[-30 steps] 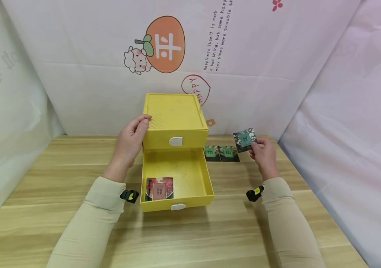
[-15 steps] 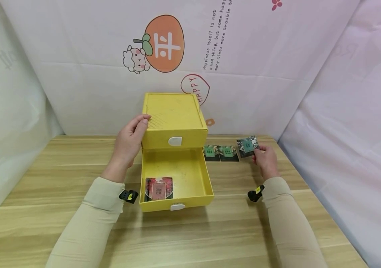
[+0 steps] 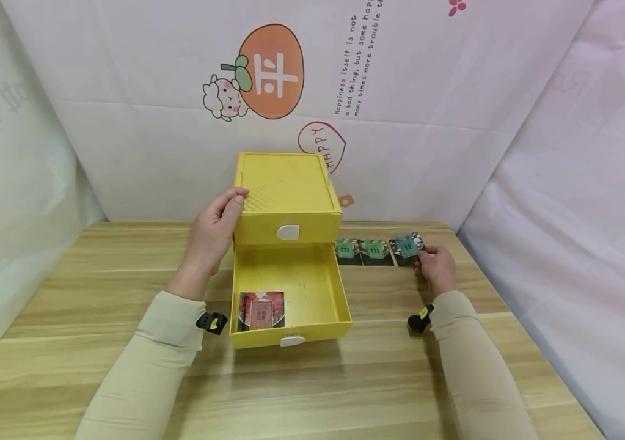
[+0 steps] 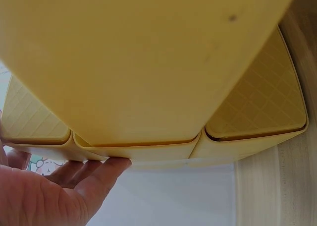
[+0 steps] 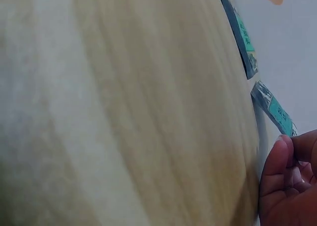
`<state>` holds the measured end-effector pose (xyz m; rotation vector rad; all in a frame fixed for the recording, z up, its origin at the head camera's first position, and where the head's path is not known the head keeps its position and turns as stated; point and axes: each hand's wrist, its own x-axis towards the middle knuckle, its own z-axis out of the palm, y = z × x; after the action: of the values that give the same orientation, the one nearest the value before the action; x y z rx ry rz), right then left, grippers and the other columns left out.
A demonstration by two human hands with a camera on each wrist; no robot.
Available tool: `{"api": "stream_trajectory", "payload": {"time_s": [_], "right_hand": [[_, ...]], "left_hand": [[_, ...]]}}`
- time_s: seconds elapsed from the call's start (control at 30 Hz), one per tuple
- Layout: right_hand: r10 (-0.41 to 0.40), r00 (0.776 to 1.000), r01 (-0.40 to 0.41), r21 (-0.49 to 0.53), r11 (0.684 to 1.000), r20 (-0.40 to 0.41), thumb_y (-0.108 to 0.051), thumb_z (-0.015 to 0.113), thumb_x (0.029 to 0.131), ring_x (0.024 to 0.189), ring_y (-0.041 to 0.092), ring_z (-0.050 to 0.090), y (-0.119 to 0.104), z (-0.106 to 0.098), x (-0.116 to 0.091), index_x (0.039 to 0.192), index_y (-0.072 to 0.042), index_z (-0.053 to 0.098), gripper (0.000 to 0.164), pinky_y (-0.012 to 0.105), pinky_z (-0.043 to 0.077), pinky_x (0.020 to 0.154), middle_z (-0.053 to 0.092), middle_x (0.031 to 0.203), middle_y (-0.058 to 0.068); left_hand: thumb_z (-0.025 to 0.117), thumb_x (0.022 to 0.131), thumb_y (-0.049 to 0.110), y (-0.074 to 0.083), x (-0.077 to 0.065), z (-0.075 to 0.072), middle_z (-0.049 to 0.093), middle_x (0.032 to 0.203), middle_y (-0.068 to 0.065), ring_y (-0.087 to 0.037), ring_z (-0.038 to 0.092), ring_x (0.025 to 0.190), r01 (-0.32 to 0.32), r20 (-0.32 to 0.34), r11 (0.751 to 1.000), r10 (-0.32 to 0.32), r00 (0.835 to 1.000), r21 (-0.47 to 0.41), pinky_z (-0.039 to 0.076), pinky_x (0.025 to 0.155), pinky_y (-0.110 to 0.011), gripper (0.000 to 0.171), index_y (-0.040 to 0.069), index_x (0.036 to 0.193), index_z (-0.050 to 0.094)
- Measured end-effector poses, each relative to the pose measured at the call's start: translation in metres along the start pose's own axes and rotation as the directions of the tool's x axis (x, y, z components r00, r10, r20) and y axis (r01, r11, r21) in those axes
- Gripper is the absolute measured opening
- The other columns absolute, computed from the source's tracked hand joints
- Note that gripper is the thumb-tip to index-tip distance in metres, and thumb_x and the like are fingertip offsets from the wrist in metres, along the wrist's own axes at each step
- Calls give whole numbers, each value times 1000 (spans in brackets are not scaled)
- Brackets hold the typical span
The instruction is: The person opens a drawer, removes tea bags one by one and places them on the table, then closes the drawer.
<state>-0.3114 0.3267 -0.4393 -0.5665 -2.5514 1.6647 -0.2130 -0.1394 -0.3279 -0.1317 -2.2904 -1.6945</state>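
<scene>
And down it comes: the black-and-green card (image 3: 407, 246) in the right hand (image 3: 436, 269) was up above the counter (image 3: 268, 391) a second ago, and now it's low, right at the far end of the row, to the right of the yellow drawer box (image 3: 285, 183). I'd call that placement all but done, with only a small straightening and a release left. The right fingers are pinched narrow on the card's right side, and the wrist view shows it at a slant, that held end apparently raised; whether its other end touches the wood, I can't say for sure. Two more green-labelled cards (image 3: 376, 252) already lie flat, side by side, between the held one and the drawer box, the nearer partly hidden behind it. Over on the box's left, the left hand (image 3: 217, 223) hasn't budged, its fingers hooked over the top edge, seemingly steadying things. Upper drawer (image 3: 257, 231) closed; lower drawer (image 3: 320, 293) pulled out towards the person, a red card (image 3: 262, 310) lying in its front-left corner. What's in the way? The backdrop (image 3: 427, 91) rises just behind the row, the box crowds its left end, and the neighbouring card could get nudged as this one settles.
</scene>
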Motion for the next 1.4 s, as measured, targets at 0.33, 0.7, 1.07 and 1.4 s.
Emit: {"api": "stream_trajectory", "payload": {"time_s": [0.33, 0.7, 1.07, 1.4], "right_hand": [[-29, 999, 23, -172, 985, -30, -19, 51, 108, 58, 5, 64, 9, 0, 8, 142, 10, 53, 44, 22, 57, 57, 67, 80, 4], [-23, 999, 12, -348, 938, -26, -21, 51, 108, 55, 2, 63, 9, 2, 10, 139, 9, 58, 44, 20, 52, 56, 73, 82, 6], [-30, 999, 16, -431, 902, -27, -24, 51, 107, 56, 1, 63, 7, 2, 7, 132, 8, 63, 42, 21, 48, 66, 74, 79, 3], [-35, 999, 25, -466, 885, -11, -28, 53, 107, 57, 3, 63, 4, 1, 12, 134, 8, 63, 46, 43, 50, 99, 70, 65, -5]], "left_hand": [[45, 107, 59, 0, 0, 3, 53, 156, 0, -23, 50, 141, 4, 3, 1000, -4, 1000, 3, 43, 115, -50, 55, 24, 147, 60], [46, 108, 57, -1, -1, 3, 52, 157, 0, -23, 47, 144, 0, 12, 1000, 0, 1000, -10, 40, 118, -51, 55, 23, 148, 59], [46, 107, 59, -2, -2, 4, 52, 157, 0, -23, 48, 143, 7, 6, 1000, -7, 1000, -8, 41, 116, -50, 56, 24, 149, 59], [46, 107, 60, -1, 0, 3, 52, 157, 0, -21, 49, 141, 6, -4, 1000, -6, 1000, -10, 41, 115, -49, 58, 23, 149, 58]]}}
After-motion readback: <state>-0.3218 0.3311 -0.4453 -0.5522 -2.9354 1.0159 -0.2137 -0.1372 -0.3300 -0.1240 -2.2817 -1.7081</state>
